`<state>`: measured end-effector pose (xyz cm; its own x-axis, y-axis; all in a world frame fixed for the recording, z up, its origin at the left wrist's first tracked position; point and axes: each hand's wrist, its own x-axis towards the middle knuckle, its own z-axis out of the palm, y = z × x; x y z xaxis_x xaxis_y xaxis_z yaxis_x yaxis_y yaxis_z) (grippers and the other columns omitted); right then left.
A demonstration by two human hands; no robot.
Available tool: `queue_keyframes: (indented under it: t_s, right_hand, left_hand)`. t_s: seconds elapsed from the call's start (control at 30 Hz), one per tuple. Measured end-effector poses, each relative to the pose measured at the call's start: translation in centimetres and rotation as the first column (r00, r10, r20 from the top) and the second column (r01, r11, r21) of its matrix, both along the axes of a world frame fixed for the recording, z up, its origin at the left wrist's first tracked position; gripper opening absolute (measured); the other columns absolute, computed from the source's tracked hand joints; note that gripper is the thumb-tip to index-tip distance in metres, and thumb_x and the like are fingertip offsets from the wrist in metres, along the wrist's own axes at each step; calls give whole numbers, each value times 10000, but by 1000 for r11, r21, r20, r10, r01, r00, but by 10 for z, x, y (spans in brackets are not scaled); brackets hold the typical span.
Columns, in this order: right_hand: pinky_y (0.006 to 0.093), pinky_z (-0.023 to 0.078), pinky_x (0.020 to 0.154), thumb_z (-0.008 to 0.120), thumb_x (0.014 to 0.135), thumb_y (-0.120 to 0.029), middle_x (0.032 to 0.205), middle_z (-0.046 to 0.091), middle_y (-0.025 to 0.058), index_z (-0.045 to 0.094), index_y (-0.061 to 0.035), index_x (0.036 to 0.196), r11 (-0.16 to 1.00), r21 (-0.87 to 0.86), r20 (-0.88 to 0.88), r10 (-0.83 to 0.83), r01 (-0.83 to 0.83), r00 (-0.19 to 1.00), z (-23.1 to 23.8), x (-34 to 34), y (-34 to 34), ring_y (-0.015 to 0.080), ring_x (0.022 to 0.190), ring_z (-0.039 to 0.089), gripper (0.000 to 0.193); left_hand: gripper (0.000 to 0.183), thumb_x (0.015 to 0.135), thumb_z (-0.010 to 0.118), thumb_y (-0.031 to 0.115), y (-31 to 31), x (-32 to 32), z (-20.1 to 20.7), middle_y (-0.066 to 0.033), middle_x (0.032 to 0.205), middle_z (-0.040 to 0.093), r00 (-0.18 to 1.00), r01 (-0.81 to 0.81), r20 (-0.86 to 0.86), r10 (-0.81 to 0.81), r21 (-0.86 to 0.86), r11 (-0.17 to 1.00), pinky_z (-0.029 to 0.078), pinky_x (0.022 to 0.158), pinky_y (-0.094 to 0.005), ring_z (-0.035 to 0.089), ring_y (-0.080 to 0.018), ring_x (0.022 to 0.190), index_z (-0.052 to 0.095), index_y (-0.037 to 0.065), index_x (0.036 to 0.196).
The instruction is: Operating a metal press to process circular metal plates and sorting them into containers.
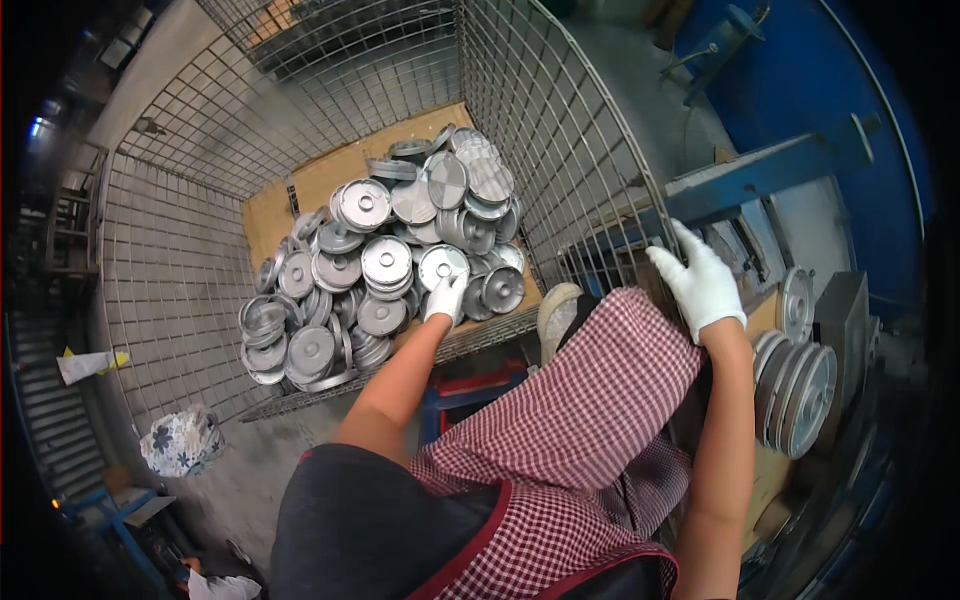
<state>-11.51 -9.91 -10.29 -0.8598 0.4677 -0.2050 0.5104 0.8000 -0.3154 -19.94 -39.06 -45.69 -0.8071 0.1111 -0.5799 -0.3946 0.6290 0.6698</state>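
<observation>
My left hand [446,300], in a white glove, reaches into a wire mesh cage [560,130]. Its fingers are closed at the middle of a round silver metal disc [442,264] on the near side of a large heap. Many similar discs [310,352] lie there, some stacked, others tilted. My right hand [706,285], also gloved in white, is beside the upper edge of the cage's right wall. Its thumb and fingers are spread, and nothing shows between them. Whether it touches the wire I cannot tell.
Cardboard [265,215] lines the cage floor. On a bench to my right stand several larger metal discs [805,395] on edge, near a grey metal box [845,325]. A blue beam [770,175] crosses behind. Below the cage is a red and blue object [470,390].
</observation>
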Motion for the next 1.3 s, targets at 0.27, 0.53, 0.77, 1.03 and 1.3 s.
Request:
queue_keyframes:
  t_s: [0.27, 0.53, 0.77, 1.03, 1.3]
  right_hand:
    - [375, 479, 863, 649, 869, -207, 1055, 656, 218, 618, 2, 1122, 968, -227, -108, -129, 102, 986, -23, -16, 0, 351, 989, 633, 330]
    - [357, 472, 833, 704, 776, -60, 946, 666, 126, 640, -13, 1125, 944, -204, -83, -280, 259, 956, -26, -18, -12, 263, 882, 627, 358]
    - [301, 470, 923, 573, 838, 49, 1145, 620, 104, 569, 30, 1221, 872, -256, 48, -420, 418, 906, -20, -18, -21, 177, 1024, 613, 383]
    - [290, 477, 902, 592, 845, 33, 1113, 631, 89, 568, 28, 1220, 875, -244, 34, -422, 417, 906, -21, -21, -23, 170, 999, 618, 376]
    - [383, 468, 770, 711, 766, -57, 924, 658, 141, 643, -33, 1055, 984, -83, -90, -167, 160, 982, -26, -21, -9, 318, 847, 609, 298]
  left_hand:
    - [815, 796, 693, 494, 40, -78, -80, -219, 1210, 560, 945, -278, 170, 279, -32, 960, 442, 893, -378, 570, -315, 1019, 356, 57, 1395]
    - [1169, 708, 776, 452, 60, -134, -181, -251, 1527, 213, 904, -378, 240, 353, 67, 923, 242, 1138, -346, 275, -344, 1400, 60, -37, 1493]
    - [1054, 629, 829, 232, 115, -141, -146, -238, 1337, 489, 674, -703, 223, 705, -100, 704, 498, 929, -392, 606, -309, 1098, 232, 52, 1478]
    - [759, 622, 778, 195, 130, -132, -125, -198, 1130, 621, 829, -505, 52, 556, -357, 786, 508, 903, -401, 617, -379, 1045, 489, 68, 1312]
    - [674, 710, 757, 174, 77, -96, -157, -192, 1189, 598, 794, -607, 169, 584, 148, 781, 450, 935, -364, 588, -289, 1058, 475, -42, 1283]
